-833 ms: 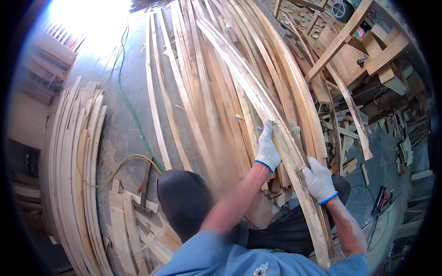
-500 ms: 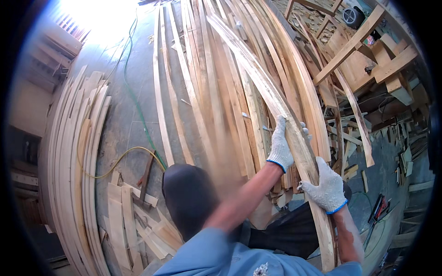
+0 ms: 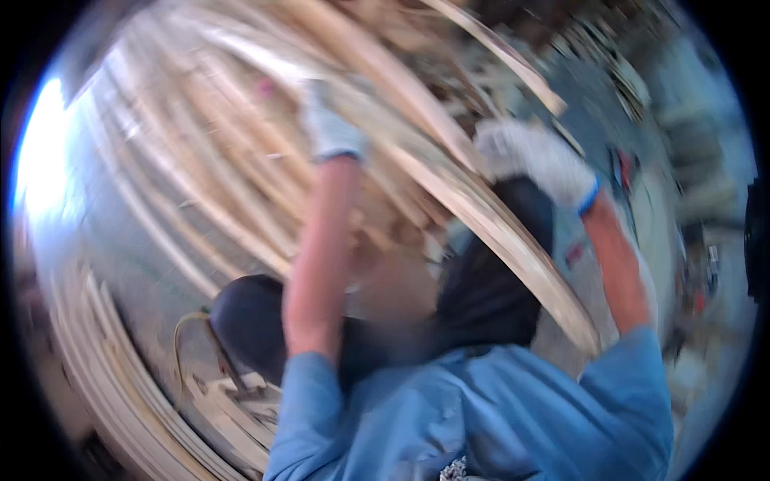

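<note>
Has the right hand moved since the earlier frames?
Yes. Against the loose board at upper right, the right hand has shifted rightward, closer to that board's end and off the long plank. Blur and camera swing hide how far.

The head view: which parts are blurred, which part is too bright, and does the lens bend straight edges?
Head view: blur smears the left hand, the right hand and the upper part of the long plank; head view: white glare burns out the far left; head view: lower-left boards bow along the rim.
</note>
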`<state>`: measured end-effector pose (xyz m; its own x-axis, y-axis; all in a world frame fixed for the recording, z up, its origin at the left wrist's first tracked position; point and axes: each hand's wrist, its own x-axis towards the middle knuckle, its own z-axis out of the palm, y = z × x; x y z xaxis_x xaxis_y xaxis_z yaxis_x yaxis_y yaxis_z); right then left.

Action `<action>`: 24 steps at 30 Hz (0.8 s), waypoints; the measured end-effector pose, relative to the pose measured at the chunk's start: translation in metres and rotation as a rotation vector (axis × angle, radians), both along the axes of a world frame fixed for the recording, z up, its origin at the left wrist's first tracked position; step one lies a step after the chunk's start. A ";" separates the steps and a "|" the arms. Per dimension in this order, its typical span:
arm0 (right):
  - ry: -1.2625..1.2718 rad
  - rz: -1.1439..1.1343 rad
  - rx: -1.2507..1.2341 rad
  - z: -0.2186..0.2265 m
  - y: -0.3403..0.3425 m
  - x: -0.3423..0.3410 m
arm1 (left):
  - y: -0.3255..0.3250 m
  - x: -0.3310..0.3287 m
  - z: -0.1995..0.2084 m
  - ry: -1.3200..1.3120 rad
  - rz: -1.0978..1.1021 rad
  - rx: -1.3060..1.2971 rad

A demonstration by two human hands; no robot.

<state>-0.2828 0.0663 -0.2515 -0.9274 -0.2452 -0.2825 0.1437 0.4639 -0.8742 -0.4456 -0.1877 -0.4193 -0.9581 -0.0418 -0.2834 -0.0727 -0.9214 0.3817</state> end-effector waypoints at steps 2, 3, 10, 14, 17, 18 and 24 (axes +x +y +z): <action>-0.129 -0.347 -0.203 0.015 0.062 0.020 | 0.001 -0.018 -0.022 0.034 -0.191 0.007; -0.097 -0.411 -0.180 0.027 0.083 0.028 | -0.016 -0.040 -0.048 0.075 -0.199 -0.143; 0.004 -0.713 -0.049 0.074 0.174 0.150 | 0.030 -0.004 -0.015 -0.017 -0.139 -0.324; -0.080 -0.477 0.066 0.037 0.118 0.146 | 0.012 -0.016 -0.034 -0.018 -0.222 -0.093; 0.119 0.015 0.654 0.019 0.044 0.104 | 0.000 -0.015 -0.046 0.090 -0.247 -0.033; -0.059 0.012 0.649 0.036 0.008 0.086 | -0.008 -0.011 -0.046 0.163 -0.086 -0.373; 0.099 0.003 0.853 -0.004 -0.052 0.078 | 0.037 0.035 0.019 0.024 -0.064 -0.092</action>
<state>-0.2046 0.0148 -0.2554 -0.9573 0.0114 -0.2890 0.0823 0.9687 -0.2344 -0.4102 -0.1510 -0.4001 -0.9661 -0.0054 -0.2582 -0.1198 -0.8763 0.4666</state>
